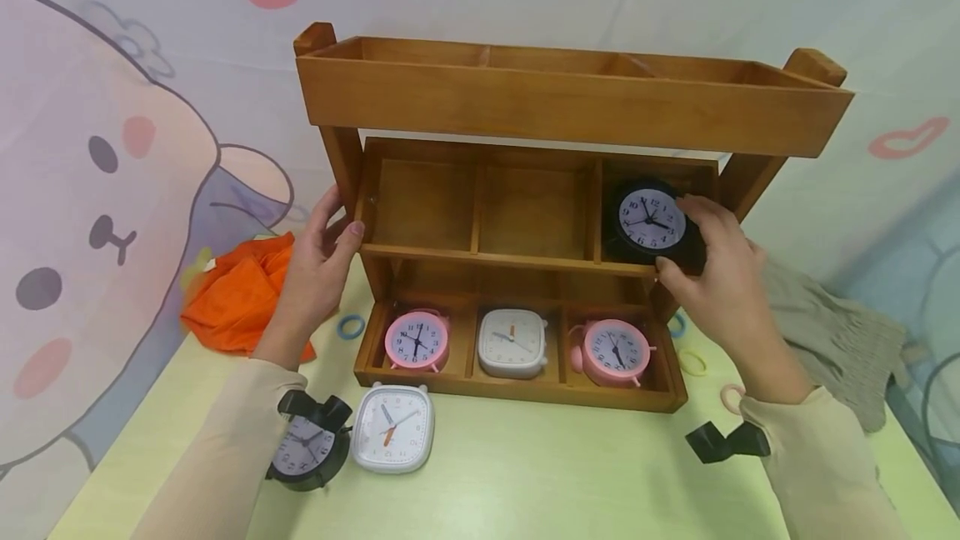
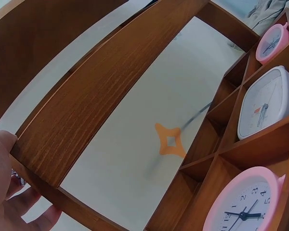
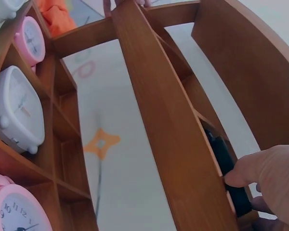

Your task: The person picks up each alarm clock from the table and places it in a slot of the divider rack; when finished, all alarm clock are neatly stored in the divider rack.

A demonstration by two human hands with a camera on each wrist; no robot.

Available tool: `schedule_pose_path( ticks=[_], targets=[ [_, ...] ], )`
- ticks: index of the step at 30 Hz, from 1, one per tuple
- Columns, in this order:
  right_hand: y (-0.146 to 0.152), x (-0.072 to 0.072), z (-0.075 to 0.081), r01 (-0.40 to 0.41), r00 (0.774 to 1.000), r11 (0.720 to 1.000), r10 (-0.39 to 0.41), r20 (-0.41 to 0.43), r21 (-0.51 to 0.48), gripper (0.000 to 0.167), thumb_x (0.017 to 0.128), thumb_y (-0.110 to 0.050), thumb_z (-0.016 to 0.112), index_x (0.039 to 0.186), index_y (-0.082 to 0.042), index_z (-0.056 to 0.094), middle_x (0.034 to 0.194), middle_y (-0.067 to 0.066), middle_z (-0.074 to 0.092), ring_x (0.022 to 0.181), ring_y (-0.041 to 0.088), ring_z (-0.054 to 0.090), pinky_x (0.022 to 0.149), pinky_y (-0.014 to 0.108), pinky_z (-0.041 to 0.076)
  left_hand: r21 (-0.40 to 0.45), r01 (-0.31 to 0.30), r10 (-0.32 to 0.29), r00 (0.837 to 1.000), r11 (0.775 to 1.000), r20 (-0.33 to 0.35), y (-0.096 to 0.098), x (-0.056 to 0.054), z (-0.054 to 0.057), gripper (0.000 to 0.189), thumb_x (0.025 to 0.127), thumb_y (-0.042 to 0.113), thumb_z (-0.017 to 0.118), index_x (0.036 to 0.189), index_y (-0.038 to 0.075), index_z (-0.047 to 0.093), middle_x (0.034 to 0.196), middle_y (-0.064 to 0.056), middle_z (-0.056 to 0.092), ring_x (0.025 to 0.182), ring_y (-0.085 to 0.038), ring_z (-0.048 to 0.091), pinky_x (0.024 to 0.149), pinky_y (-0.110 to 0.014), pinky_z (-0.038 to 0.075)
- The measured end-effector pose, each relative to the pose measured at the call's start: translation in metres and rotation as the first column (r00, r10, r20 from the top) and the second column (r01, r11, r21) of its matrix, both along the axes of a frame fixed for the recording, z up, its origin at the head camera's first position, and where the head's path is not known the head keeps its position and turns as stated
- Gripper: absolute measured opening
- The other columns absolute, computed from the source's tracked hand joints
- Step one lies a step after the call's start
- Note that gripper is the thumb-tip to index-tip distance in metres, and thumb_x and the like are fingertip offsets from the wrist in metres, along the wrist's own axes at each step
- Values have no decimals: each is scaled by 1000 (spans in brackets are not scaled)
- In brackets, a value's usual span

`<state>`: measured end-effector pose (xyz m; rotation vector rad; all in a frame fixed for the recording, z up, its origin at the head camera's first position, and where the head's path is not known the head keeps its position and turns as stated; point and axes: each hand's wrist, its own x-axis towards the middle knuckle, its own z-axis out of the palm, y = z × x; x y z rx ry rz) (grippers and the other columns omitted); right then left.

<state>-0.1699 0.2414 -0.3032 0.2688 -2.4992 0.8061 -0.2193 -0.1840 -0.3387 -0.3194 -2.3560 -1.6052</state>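
A three-tier wooden shelf (image 1: 555,111) stands on the table. At its left end, my left hand (image 1: 318,269) grips the middle tier, thumb in front and fingers behind. My right hand (image 1: 716,273) holds a round black alarm clock (image 1: 651,221) by its right side, thumb low and fingers on the upper edge. That clock sits in the middle tier's right compartment, face outward; in the right wrist view its dark side (image 3: 223,156) shows behind the front board. Along the bottom tier stand a pink alarm clock (image 1: 416,342), a white square clock (image 1: 513,343) and another pink clock (image 1: 617,351).
Left on the table lie a white square clock (image 1: 393,430) and a black alarm clock (image 1: 303,446), partly covered by the wrist camera. Orange cloth (image 1: 243,294) is behind my left arm, grey-green cloth (image 1: 832,340) beyond the right. Coloured rings, one blue (image 1: 350,326), lie beside the shelf.
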Motion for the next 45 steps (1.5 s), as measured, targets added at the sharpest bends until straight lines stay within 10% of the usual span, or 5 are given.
schedule_pose_path(
  ticks=[4, 12, 23, 35, 45],
  targets=[
    [4, 3, 3, -40, 999, 998, 39, -5, -39, 63, 83, -4, 69, 140, 3, 45, 145, 27, 42, 133, 47, 39, 108, 69, 27, -6, 1, -1, 1000, 1000, 3, 0, 1, -1, 59, 104, 30, 49, 157, 29, 24, 161, -1, 30, 144, -29, 39, 113, -46, 39],
    [-16, 26, 11, -69, 984, 989, 47, -172, -127, 57, 85, -2, 67, 140, -6, 52, 139, 15, 54, 117, 29, 54, 91, 2, 37, -6, -1, 1, 1000, 1000, -9, 0, 0, -3, 59, 104, 30, 48, 157, 29, 23, 161, -2, 29, 144, -30, 38, 114, -48, 38],
    [-101, 57, -27, -371, 928, 920, 373, -13, -128, 55, 83, -15, 77, 134, -10, 56, 133, 3, 61, 110, 16, 61, 91, 24, 54, -9, -12, 12, 1000, 1000, -3, -1, -1, -4, 60, 103, 30, 49, 157, 31, 23, 161, -1, 30, 144, -28, 40, 112, -47, 40],
    [-195, 76, -127, -530, 774, 847, 503, 384, -42, 86, 80, -46, 78, 149, -13, 40, 145, 1, 49, 132, 17, 48, 112, 37, 43, -7, -15, 15, 1000, 1000, 10, -1, 1, -2, 59, 104, 31, 49, 157, 33, 23, 161, 1, 30, 144, -27, 39, 112, -48, 40],
    [-223, 75, -158, -528, 812, 847, 484, 327, 57, 104, 69, -49, 87, 152, -12, 35, 141, 1, 40, 125, 15, 46, 110, 31, 43, -6, -5, 4, 1000, 1000, -15, -2, 0, -2, 59, 103, 31, 49, 157, 30, 24, 161, 0, 31, 144, -28, 40, 112, -47, 41]
  ],
)
